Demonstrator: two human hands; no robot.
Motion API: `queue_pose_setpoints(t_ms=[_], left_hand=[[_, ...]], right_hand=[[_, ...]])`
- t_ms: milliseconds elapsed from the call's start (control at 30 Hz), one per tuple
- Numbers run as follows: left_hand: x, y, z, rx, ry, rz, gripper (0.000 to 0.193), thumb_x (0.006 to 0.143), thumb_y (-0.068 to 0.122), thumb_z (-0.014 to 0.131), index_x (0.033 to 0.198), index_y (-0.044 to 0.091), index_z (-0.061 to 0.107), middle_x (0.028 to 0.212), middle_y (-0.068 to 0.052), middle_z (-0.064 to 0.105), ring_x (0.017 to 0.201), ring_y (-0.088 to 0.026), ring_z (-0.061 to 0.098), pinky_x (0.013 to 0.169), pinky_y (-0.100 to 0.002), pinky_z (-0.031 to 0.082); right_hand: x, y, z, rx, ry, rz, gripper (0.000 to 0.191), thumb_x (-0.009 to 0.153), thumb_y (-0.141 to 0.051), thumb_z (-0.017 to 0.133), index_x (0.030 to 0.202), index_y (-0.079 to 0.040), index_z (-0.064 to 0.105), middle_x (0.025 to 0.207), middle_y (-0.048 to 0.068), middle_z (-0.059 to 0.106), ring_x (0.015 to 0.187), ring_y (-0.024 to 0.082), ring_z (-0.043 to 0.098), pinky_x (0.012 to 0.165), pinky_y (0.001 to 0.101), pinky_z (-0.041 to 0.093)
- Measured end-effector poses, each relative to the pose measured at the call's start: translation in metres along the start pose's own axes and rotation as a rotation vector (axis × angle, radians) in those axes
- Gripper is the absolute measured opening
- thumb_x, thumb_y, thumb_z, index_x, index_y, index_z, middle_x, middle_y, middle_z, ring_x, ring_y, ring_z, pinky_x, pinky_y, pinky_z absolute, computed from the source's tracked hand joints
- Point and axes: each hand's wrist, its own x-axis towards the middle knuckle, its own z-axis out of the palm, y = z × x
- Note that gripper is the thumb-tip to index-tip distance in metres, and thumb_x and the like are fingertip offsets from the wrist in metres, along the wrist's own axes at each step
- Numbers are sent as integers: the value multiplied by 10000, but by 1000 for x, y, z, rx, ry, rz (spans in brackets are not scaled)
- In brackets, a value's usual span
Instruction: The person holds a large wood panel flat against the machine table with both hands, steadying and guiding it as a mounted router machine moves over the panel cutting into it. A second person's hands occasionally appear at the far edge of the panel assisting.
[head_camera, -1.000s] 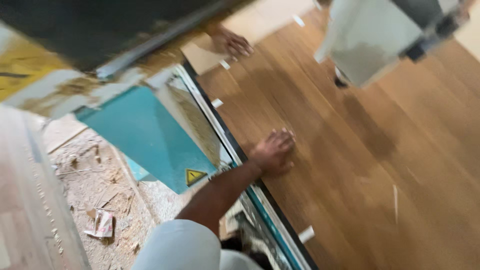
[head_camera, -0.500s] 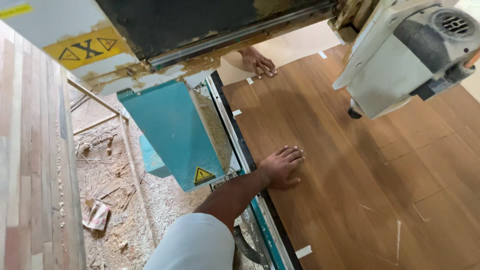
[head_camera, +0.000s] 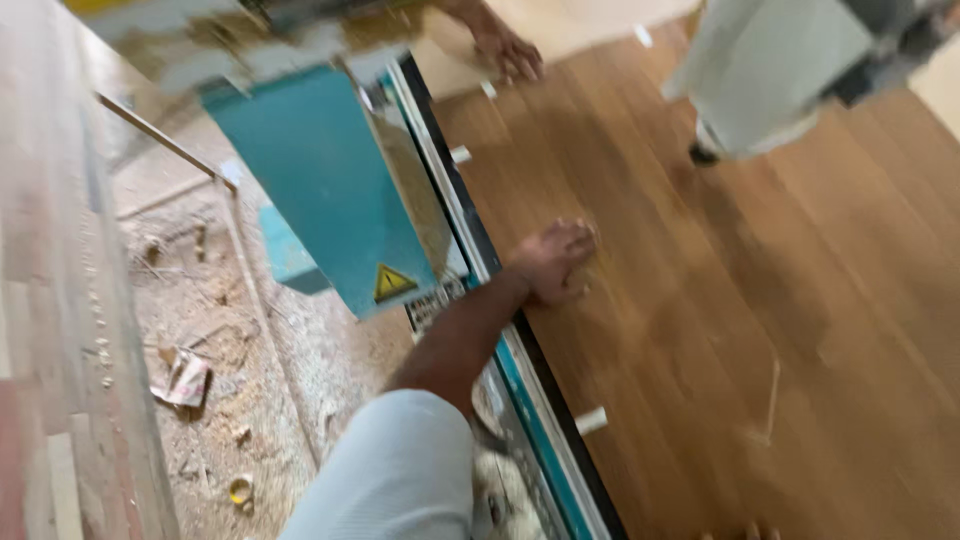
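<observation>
One of the person's hands (head_camera: 556, 262), which one unclear, lies flat with fingers spread on a brown wooden panel (head_camera: 740, 330), just inside its left edge beside the teal machine rail (head_camera: 540, 420); the other is out of view; another person's hand (head_camera: 505, 50) rests at the panel's far edge; the panel's middle lies open; left, a sawdust-strewn floor (head_camera: 230, 330) with scraps.
</observation>
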Motion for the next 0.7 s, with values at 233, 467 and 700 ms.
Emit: queue_pose_setpoints(t_ms=[233,467,700], left_hand=[[4,-2,17,2,-190,-59,830,853,578,688,1465,45,516,1567,-180,426,1495,-338,329,1230,-508,218],[-1,1,15,0,-187,-77,802,863,569,673,1490,94,513,1582,-131,451,1523,-301,328,1269,-478,227],[3,4,11,10,-170,-71,805,842,568,694,1445,54,549,1557,-173,450,1500,-348,331,1234,-514,228]], right_hand=[[-59,17,-10,249,224,-99,718,940,-505,577,1444,6,552,1575,260,489,1510,451,388,1236,604,234],[-64,-4,-56,498,268,-133,655,973,-431,592,1447,17,529,1591,266,456,1532,471,351,1262,625,241],[-65,12,-29,441,253,-104,689,953,-449,605,1454,20,549,1604,260,461,1534,464,373,1262,623,260]])
